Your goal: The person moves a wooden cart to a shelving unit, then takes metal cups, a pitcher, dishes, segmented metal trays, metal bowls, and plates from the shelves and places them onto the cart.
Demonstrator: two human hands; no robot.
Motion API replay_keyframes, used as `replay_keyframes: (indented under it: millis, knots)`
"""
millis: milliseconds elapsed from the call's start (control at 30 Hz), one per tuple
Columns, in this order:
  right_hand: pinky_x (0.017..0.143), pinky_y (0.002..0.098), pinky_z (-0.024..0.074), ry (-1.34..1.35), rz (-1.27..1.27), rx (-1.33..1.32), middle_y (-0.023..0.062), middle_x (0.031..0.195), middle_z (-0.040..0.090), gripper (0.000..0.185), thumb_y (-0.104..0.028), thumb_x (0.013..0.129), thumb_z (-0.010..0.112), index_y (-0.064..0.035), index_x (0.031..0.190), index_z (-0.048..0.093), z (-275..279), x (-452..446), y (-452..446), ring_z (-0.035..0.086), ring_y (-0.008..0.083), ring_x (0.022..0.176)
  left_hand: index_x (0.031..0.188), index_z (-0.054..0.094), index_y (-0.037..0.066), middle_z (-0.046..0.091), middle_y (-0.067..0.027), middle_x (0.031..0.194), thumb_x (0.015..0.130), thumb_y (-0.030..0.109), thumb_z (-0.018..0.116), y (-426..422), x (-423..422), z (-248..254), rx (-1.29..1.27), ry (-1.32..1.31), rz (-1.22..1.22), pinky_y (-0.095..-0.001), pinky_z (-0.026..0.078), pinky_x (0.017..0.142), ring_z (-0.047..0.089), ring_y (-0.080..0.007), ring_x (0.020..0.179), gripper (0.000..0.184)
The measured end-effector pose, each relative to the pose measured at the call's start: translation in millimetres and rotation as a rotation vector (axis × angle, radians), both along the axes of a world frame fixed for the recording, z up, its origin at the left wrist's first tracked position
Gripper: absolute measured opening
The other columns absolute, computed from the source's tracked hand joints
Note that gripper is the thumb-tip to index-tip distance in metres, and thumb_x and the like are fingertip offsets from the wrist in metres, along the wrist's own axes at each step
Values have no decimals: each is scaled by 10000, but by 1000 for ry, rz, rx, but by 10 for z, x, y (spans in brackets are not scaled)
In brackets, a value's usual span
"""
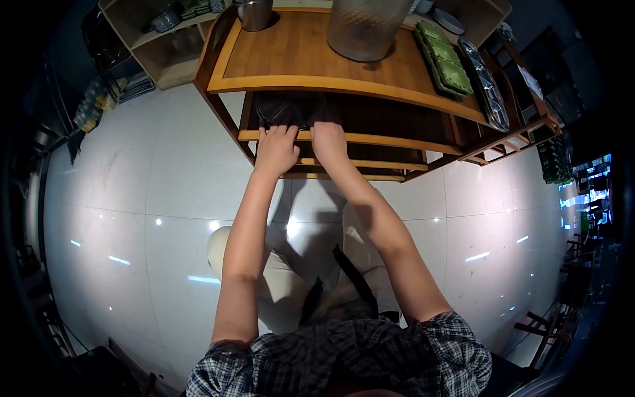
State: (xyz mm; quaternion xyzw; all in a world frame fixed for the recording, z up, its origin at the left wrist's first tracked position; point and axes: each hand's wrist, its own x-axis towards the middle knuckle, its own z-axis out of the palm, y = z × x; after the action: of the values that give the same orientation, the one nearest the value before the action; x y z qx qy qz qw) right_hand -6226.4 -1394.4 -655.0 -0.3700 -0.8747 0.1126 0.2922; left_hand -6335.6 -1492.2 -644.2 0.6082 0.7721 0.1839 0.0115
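Note:
A wooden trolley point(291, 83) stands in front of me, and both my arms reach to its middle shelf. My left hand point(276, 149) has its fingers bent over the near edge of a dark, glossy object point(276, 109), just above the shelf's front rail point(383, 139). My right hand point(329, 140) is closed beside it, a short gap to the right. Its fingertips are hidden in shadow against dark material, so what they hold cannot be made out. The dark object's kind is too dim to tell.
On the trolley's top sit a metal pot point(254, 14), a large clear ribbed container point(367, 30), a green divided tray point(443, 59) and a silver tray point(484, 86). Behind is a shelf unit point(155, 43) with dishes. Chairs point(536, 324) stand at right on the tiled floor point(112, 192).

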Motion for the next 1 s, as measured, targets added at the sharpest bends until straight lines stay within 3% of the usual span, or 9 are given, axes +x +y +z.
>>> replay_keyframes:
  millis: [233,300,533,567,633,700,733,900,1000]
  knots:
    - [728,460,480,-31,38,-99,250,923,576,199,-73,815,533,28,981,573,-11,29,-53,577,410,790,1075,562,69,557,-124,940,696,151,622,13,20,10,18,11,0,-569,340,936,515,-311,972,392]
    - [707,460,483,-149,51,-144,239,830,590,177,-90,812,538,22,940,590,-43,26,-35,585,397,750,1073,561,65,556,-125,939,695,150,619,3,12,17,23,14,3,-566,343,933,515,-314,968,391]
    - [679,443,493,-190,147,-25,206,703,594,149,-92,776,540,6,861,614,-46,-29,-39,591,374,680,1063,549,36,536,-143,986,689,125,604,-38,29,33,71,-44,25,-532,314,974,484,-331,1021,389]
    - [711,452,483,-137,95,-57,216,748,596,171,-83,767,538,11,889,612,-6,-53,-73,587,381,729,1063,549,36,536,-143,986,689,125,604,-54,33,72,65,-43,32,-532,314,974,484,-331,1021,389]
    - [785,472,451,-120,0,-61,239,866,586,229,-74,754,537,20,952,603,112,-68,-194,561,403,845,1036,550,22,528,-150,1033,698,96,583,-149,80,200,329,-47,21,-522,277,1014,455,-335,1090,348]
    - [899,487,382,-78,-66,-43,271,1106,517,338,-66,734,544,26,1058,575,212,-130,-335,471,442,1034,967,577,25,541,-135,1049,692,47,558,-282,100,274,439,-126,19,-506,304,1006,475,-333,1083,277]
    - [917,475,375,-190,-62,-330,280,1170,488,333,-69,733,544,30,1049,571,463,-157,-419,465,436,1064,940,589,27,551,-119,1040,680,26,555,-386,136,349,446,-153,21,-492,337,987,496,-320,1064,262]
    - [960,478,354,107,34,-82,248,1198,463,361,-23,712,539,10,1071,544,947,-130,-829,456,422,1080,881,590,34,561,-118,1018,641,-28,540,-690,218,1080,395,-251,32,-473,378,957,514,-321,1016,253]
    - [959,461,374,79,50,-272,246,1218,455,382,19,698,521,0,1079,541,1251,96,-1054,437,416,1135,883,578,37,557,-123,1037,624,-59,526,-742,228,1621,334,-284,63,-483,375,963,506,-330,1014,281]
